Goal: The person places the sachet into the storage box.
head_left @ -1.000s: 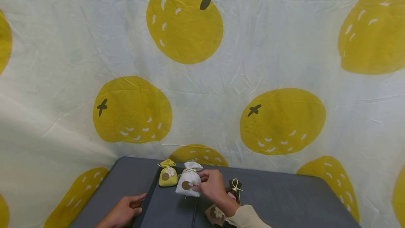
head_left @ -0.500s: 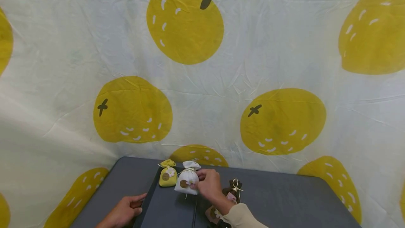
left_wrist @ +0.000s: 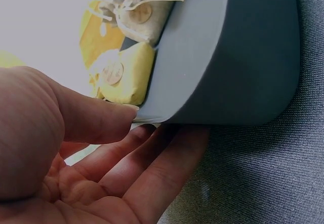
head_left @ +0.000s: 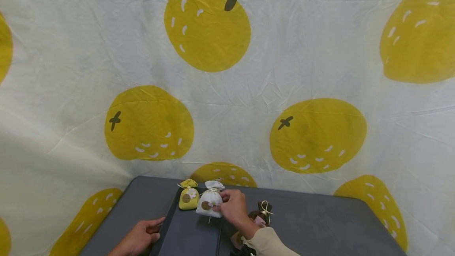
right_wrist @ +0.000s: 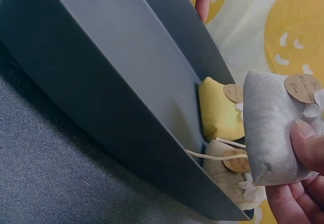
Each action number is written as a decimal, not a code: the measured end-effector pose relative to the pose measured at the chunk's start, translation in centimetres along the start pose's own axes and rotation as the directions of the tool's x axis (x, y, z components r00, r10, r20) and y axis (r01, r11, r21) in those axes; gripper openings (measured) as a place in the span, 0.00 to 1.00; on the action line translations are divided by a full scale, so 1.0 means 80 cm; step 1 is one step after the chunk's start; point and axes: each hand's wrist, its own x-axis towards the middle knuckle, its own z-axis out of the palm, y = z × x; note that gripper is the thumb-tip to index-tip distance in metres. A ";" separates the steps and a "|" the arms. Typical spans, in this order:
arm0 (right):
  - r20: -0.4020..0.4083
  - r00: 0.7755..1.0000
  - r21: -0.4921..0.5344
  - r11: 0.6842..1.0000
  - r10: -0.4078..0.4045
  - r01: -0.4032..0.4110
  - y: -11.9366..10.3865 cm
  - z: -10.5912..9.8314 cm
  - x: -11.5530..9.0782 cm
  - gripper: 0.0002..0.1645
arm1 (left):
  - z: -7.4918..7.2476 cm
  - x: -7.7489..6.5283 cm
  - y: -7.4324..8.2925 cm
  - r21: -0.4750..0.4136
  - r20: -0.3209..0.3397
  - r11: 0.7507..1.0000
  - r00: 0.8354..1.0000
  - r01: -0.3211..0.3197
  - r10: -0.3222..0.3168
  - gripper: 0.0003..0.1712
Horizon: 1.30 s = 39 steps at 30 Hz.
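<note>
My right hand [head_left: 234,208] pinches a white drawstring pouch [right_wrist: 266,127] with a round brown tag and a white flower. It hangs over the far end of a dark grey tray [left_wrist: 253,62]. Inside that end a yellow pouch [head_left: 188,202] leans beside a beige pouch [right_wrist: 217,165]; the white pouch hides the beige one in the head view. At the tray's left side, my left hand [head_left: 140,234] grips the wall, thumb at the rim and fingers against the outside.
Right of the tray, partly behind my right forearm, are a brown pouch [head_left: 264,208], a pinkish pouch [head_left: 235,240] and a black one [head_left: 242,251]. A curtain [head_left: 231,129] with yellow fruit hangs behind the grey table [head_left: 320,224].
My right hand has carried the white pouch slightly left, closer to the yellow pouch. The left hand and the tray have stayed put.
</note>
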 end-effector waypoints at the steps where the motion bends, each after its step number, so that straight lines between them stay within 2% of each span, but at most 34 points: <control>1: 0.000 1.000 -0.002 1.000 0.001 -0.001 0.001 0.001 0.000 0.16 | 0.000 0.000 0.000 -0.002 0.001 1.000 1.000 -0.001 0.001 0.32; 4: 0.012 1.000 -0.005 1.000 -0.002 0.002 0.006 0.002 0.001 0.15 | 0.000 0.000 -0.001 -0.003 0.006 1.000 1.000 -0.005 0.005 0.32; 9: 0.052 0.998 -0.072 0.997 -0.023 0.027 0.016 -0.004 -0.001 0.13 | -0.002 0.000 -0.002 0.000 0.007 1.000 1.000 0.007 -0.007 0.32; 13: 0.068 0.998 -0.087 0.996 0.013 -0.007 0.024 -0.027 -0.010 0.14 | 0.000 0.001 0.003 -0.013 0.001 0.999 0.999 0.035 -0.035 0.32; 19: 0.101 0.992 -0.052 0.996 0.078 -0.073 0.028 -0.077 -0.027 0.14 | -0.001 0.002 0.004 -0.008 -0.004 0.999 0.999 0.047 -0.047 0.32; 26: -0.011 0.987 -0.057 0.985 0.161 -0.161 0.047 -0.120 -0.055 0.12 | 0.000 0.001 0.005 0.007 -0.023 0.997 0.997 0.075 -0.075 0.32; 32: -0.086 0.958 -0.082 0.956 0.275 -0.282 0.072 -0.146 -0.081 0.15 | 0.001 0.000 0.006 0.025 -0.022 0.996 0.997 0.080 -0.079 0.32; 35: -0.024 0.935 -0.103 0.929 0.354 -0.355 0.081 -0.155 -0.095 0.18 | 0.003 0.000 0.008 0.032 -0.031 0.996 0.996 0.082 -0.081 0.32; 39: 0.149 0.901 -0.032 0.912 0.408 -0.408 0.091 -0.152 -0.111 0.22 | 0.007 0.001 0.009 0.035 -0.044 0.993 0.993 0.109 -0.108 0.32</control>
